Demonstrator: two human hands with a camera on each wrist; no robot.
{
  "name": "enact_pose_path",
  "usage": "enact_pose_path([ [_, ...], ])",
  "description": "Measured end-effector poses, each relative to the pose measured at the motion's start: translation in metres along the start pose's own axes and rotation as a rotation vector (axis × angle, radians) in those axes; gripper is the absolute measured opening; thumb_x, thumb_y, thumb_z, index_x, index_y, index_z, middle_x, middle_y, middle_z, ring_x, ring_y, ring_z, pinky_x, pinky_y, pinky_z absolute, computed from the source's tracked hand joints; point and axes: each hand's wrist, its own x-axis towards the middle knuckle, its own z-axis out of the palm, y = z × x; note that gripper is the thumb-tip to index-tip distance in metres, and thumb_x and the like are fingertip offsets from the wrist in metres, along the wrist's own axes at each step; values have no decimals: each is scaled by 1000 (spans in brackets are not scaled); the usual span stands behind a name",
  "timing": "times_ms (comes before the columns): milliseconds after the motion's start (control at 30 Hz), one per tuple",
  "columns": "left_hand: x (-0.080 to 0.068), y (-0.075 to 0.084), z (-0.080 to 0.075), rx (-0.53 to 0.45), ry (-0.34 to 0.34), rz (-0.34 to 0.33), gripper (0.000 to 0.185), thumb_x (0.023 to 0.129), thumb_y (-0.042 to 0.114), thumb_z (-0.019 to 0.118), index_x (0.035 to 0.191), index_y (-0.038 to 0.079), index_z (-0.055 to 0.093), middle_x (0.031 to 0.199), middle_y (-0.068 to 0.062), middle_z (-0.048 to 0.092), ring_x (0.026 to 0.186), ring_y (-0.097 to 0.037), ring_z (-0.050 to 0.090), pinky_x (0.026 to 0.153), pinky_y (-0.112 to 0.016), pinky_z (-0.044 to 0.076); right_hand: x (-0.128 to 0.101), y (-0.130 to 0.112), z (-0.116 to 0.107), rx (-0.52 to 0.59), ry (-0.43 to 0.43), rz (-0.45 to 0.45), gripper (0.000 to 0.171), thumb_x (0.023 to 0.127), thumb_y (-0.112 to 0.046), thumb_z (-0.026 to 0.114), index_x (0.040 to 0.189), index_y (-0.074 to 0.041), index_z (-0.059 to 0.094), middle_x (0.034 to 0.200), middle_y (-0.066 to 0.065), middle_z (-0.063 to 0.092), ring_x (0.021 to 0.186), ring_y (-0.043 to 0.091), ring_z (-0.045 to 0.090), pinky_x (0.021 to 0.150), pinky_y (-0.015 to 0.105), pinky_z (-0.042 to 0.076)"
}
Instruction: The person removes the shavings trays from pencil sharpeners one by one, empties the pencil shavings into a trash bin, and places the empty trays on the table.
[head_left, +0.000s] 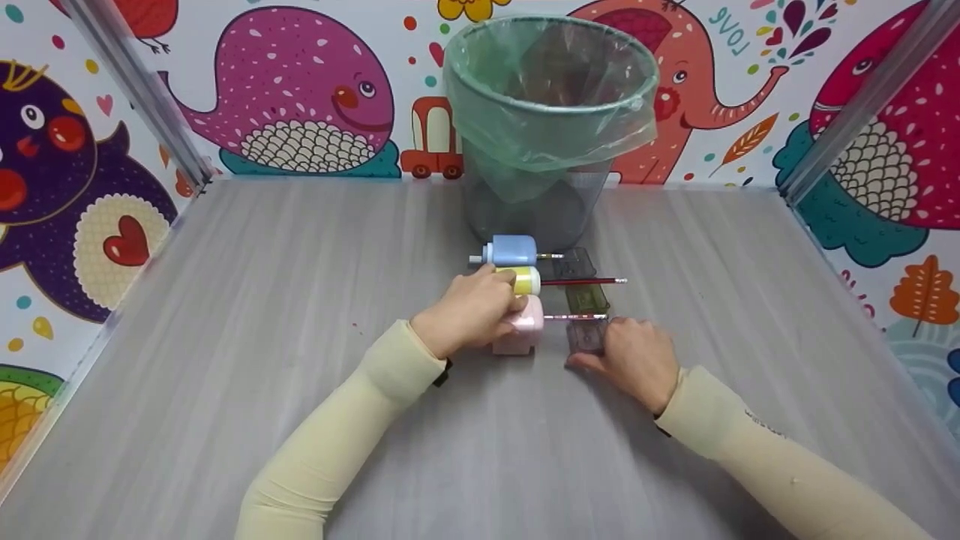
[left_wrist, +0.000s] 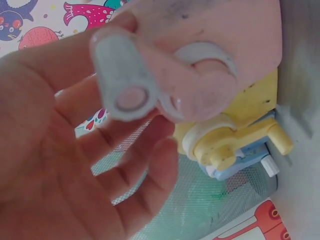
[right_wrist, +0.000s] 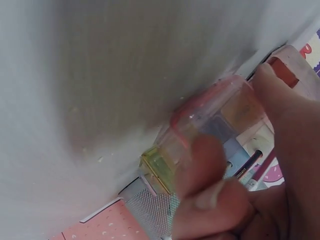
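Three crank pencil sharpeners stand in a row, each with a pencil in it: blue (head_left: 513,250), yellow (head_left: 527,280) and pink (head_left: 526,330). My left hand (head_left: 477,309) grips the pink one, thumb and bent fingers on either side of its body. Its crank handle (left_wrist: 125,75) lies within the palm in the left wrist view. Three see-through shavings drawers lie right of the sharpeners. My right hand (head_left: 641,358) pinches the nearest, pinkish drawer (head_left: 585,337) between thumb and fingers. The middle drawer (head_left: 587,298) is yellowish, the far one (head_left: 574,263) grey.
A mesh waste bin (head_left: 536,202) with a green plastic liner (head_left: 555,139) stands behind the sharpeners. Cartoon-printed panels (head_left: 300,82) bound the grey table (head_left: 315,255) at the back and sides. A few small reddish specks lie left of the left hand.
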Motion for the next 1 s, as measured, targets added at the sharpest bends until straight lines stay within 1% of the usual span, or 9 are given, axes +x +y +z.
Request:
enact_pose_path([
  [133, 0, 0, 1, 5, 2, -6, 16, 93, 25, 72, 102, 13, 76, 121, -9, 65, 105, -28, 55, 85, -48, 56, 0, 0, 2, 1, 9, -15, 56, 67, -54, 87, 65, -4, 62, 55, 3, 48, 51, 15, 38, 42, 31, 31],
  [333, -3, -2, 5, 18, 24, 13, 19, 94, 26, 71, 110, 16, 76, 121, -10, 65, 104, -29, 55, 83, -50, 57, -5, -3, -9, -31, 44, -30, 63, 64, -59, 87, 68, -2, 60, 55, 5, 50, 47, 17, 42, 40, 34, 38],
  [467, -5, -4, 6, 28, 38, -5, 27, 94, 28, 70, 120, 19, 74, 124, -9, 64, 107, -28, 55, 85, -50, 57, 0, -7, -30, -14, 75, -48, 63, 71, -58, 83, 82, 0, 62, 53, 3, 44, 45, 15, 40, 40, 29, 32],
  [533, -6, -5, 7, 44, 53, -11, 29, 94, 27, 70, 122, 19, 73, 123, -9, 65, 109, -28, 56, 86, -49, 57, 6, -8, -40, 16, 100, -62, 61, 76, -56, 81, 89, 1, 62, 53, 3, 46, 45, 15, 40, 42, 27, 30],
  [600, -6, -4, 9, 64, 75, -16, 29, 94, 27, 71, 121, 17, 73, 122, -9, 67, 109, -28, 59, 86, -48, 57, 14, -8, -46, 48, 140, -77, 57, 80, -53, 80, 93, 1, 62, 57, 5, 51, 47, 15, 43, 43, 28, 34],
  [700, -7, -2, 11, 95, 101, -20, 29, 93, 27, 72, 117, 12, 73, 118, -9, 68, 108, -27, 61, 86, -47, 57, 26, -8, -52, 106, 182, -90, 52, 83, -48, 78, 96, -1, 61, 68, 9, 60, 55, 19, 52, 50, 33, 46],
  [800, -9, -1, 13, 83, 111, -23, 31, 92, 30, 72, 114, 8, 72, 117, -10, 69, 108, -27, 62, 89, -46, 57, 38, -5, -52, 160, 168, -118, 50, 86, -46, 77, 105, -2, 61, 84, 13, 66, 70, 24, 60, 62, 41, 54],
  [900, -11, -2, 14, 41, 137, -20, 37, 94, 34, 70, 119, 7, 69, 120, -10, 69, 109, -28, 64, 91, -47, 56, 47, -2, -48, 197, 127, -137, 57, 87, -47, 75, 118, -1, 60, 103, 16, 67, 86, 29, 64, 77, 46, 57],
  [1000, -10, -6, 15, -28, 182, -50, 46, 96, 38, 66, 130, 7, 64, 129, -11, 66, 116, -28, 64, 98, -47, 54, 54, 1, -44, 202, 97, -114, 70, 89, -50, 71, 133, 1, 54, 123, 21, 62, 105, 35, 63, 94, 53, 53],
])
